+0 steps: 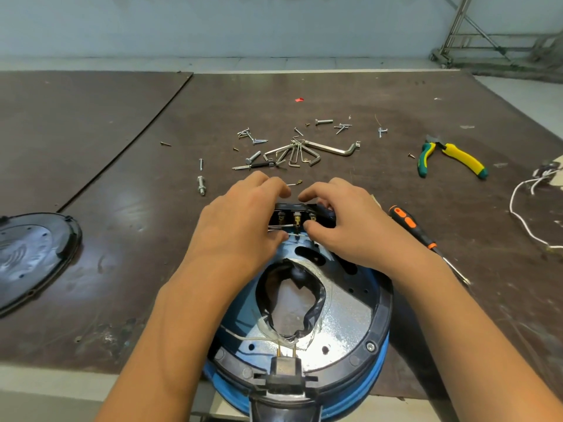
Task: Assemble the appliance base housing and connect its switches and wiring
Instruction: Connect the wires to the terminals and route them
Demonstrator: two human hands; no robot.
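The blue and black appliance base housing point(359, 303) lies open side up at the table's near edge, with a shiny metal plate and a dark opening inside. A black switch block point(297, 217) with brass terminals sits at its far end. My left hand point(240, 223) pinches a thin white wire point(278, 227) against the block's left side. My right hand point(350, 220) grips the block's right end, its thumb by the terminals. A black plug socket point(285, 371) with two brass pins is at the housing's near end.
A black base cover point(33, 254) lies at the left. Loose screws and bolts point(253, 140) and hex keys point(304, 152) are scattered beyond my hands. An orange-handled screwdriver point(411, 226), green-yellow pliers point(451, 156) and white wires point(524, 214) lie to the right.
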